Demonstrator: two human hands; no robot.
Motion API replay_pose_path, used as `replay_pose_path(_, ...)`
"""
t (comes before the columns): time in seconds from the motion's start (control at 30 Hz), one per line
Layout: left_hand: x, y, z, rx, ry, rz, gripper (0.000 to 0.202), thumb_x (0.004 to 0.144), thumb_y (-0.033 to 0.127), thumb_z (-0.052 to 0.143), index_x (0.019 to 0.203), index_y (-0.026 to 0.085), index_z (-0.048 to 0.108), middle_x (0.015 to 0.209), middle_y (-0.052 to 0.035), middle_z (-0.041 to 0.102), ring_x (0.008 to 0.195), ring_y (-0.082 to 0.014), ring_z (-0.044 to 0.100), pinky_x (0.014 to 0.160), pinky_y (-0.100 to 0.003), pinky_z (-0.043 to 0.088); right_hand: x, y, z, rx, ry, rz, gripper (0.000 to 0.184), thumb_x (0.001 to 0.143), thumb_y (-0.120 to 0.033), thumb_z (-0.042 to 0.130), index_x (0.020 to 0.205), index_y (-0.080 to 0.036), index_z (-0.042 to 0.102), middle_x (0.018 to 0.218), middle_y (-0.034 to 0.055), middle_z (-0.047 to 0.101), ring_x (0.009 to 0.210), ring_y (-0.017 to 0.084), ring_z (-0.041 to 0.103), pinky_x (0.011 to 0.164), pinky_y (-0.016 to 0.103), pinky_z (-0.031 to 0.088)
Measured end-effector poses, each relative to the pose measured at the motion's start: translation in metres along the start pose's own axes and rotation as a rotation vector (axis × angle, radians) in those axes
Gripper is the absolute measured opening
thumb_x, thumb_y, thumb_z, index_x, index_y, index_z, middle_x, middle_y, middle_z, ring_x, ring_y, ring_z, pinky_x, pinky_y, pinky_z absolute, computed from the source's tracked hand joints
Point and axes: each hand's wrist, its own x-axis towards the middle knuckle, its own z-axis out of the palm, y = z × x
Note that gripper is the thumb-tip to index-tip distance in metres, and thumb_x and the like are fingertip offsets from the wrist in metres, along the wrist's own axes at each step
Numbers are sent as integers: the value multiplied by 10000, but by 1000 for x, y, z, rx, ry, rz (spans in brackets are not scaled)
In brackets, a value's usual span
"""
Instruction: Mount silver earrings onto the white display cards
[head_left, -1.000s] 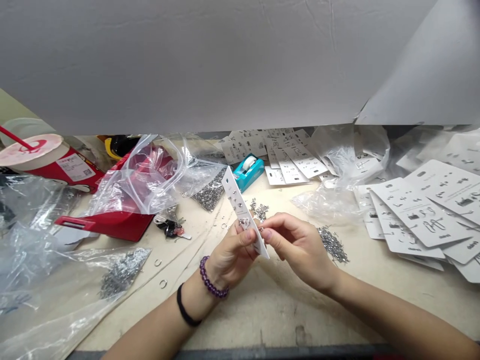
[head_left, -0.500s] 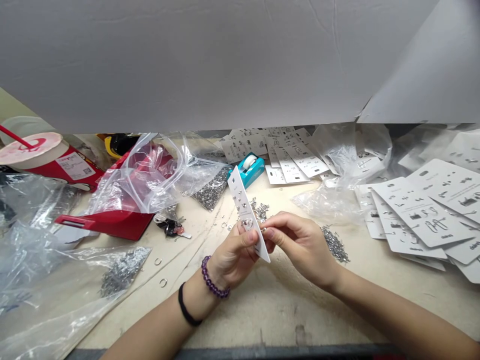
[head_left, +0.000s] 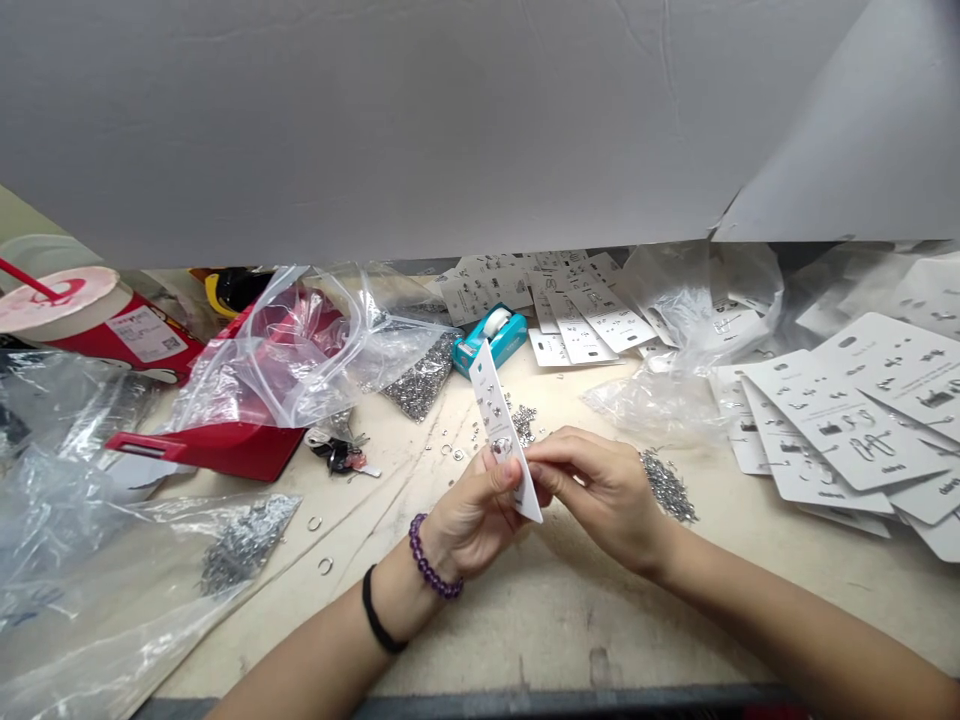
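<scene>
My left hand [head_left: 480, 505] grips a white jewellery card [head_left: 501, 415] near its lower end, thumb on the printed face. Small metal earrings dot that face, and the card stands tilted, nearly edge-on to me. At the card's back, my right hand [head_left: 600, 490] pinches with thumb and forefinger, the fingertips touching it; whatever small piece sits between them is hidden. Just behind the card lies a small heap of metal bits [head_left: 523, 422]. Another pile of tiny metal parts [head_left: 666, 485] rests beside my right hand.
Filled white cards [head_left: 847, 430] overlap at the right, with more cards [head_left: 592, 310] at the back. A teal tape dispenser [head_left: 491, 340], a red dustpan-like tray [head_left: 225, 450], plastic bags [head_left: 300, 370], loose rings [head_left: 325, 566] and a red cup [head_left: 97, 320] occupy the table. A grey panel [head_left: 420, 130] stands behind.
The card has shifted slightly right and turned more edge-on, my left hand moving with it. My right fingers have closed in against the card's back.
</scene>
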Motion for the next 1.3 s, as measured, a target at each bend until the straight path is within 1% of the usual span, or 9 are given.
replay_pose_path(0.13, -1, 2, 2, -22, 9, -11, 328, 520, 238, 809, 713, 127, 569, 605, 21, 542, 543, -44, 515, 514, -108, 419, 0, 3, -3, 148, -39, 155, 97, 802, -195, 562, 878, -171, 617, 791, 27, 622, 664, 103, 606, 598, 250, 526)
replay_pose_path(0.23, -2, 2, 3, -4, -31, -40, 314, 533, 245, 801, 690, 121, 559, 580, 26, 517, 521, -38, 493, 489, -104, 398, -1, 3, -3, 214, -79, 184, 78, 820, -203, 523, 829, -166, 591, 803, 26, 599, 606, 82, 594, 544, 225, 519)
replay_pose_path(0.33, -2, 0, 1, 50, -32, -44, 310, 541, 263, 794, 689, 124, 560, 586, 19, 516, 527, -52, 491, 494, -128, 407, -3, 4, -2, 123, -97, 150, 76, 823, -200, 512, 803, -170, 579, 748, 12, 588, 581, 76, 568, 518, 211, 492)
replay_pose_path(0.47, 2, 0, 0, 144, 52, -7, 324, 546, 258, 788, 768, 135, 587, 642, 3, 550, 556, -72, 510, 511, -155, 427, 2, 6, -7, -14, -107, 99, 90, 826, -188, 506, 800, -166, 589, 727, 11, 600, 635, 91, 561, 574, 227, 484)
replay_pose_path(0.6, 4, 11, 2, 331, 113, 67, 352, 631, 225, 729, 945, 157, 586, 798, -33, 609, 626, -100, 556, 534, -176, 458, 15, 2, -38, -137, -230, 128, 112, 817, -210, 525, 863, -164, 617, 814, 34, 631, 705, 115, 583, 610, 254, 500)
replay_pose_path(0.7, 3, 23, 5, 467, 198, 177, 377, 662, 208, 708, 1008, 192, 561, 915, -41, 619, 752, -125, 580, 595, -193, 479, 22, -3, -69, -256, -204, 246, 173, 835, -278, 501, 892, -180, 632, 811, 45, 642, 673, 129, 593, 551, 258, 494)
replay_pose_path(0.8, 2, 31, 6, 545, 260, 251, 410, 654, 225, 715, 1024, 204, 540, 962, -36, 617, 812, -142, 578, 601, -203, 478, 19, -2, -85, -407, -336, 287, 200, 846, -301, 476, 896, -210, 646, 816, 39, 650, 685, 143, 595, 569, 272, 479)
replay_pose_path(1.03, 3, 29, 6, 548, 252, 232, 439, 651, 241, 713, 1052, 208, 537, 999, -50, 614, 882, -179, 577, 613, -220, 477, 6, 15, -68, -738, -549, 280, 205, 839, -214, 460, 804, -188, 660, 770, 44, 655, 689, 171, 587, 576, 276, 418)
replay_pose_path(1.3, 5, 25, 9, 540, 302, 220, 462, 626, 183, 728, 1043, 182, 530, 1018, -74, 621, 892, -191, 578, 672, -247, 483, 6, 21, -52, -996, -598, 325, 202, 835, -135, 434, 793, -157, 631, 775, 60, 638, 636, 173, 584, 490, 252, 324)
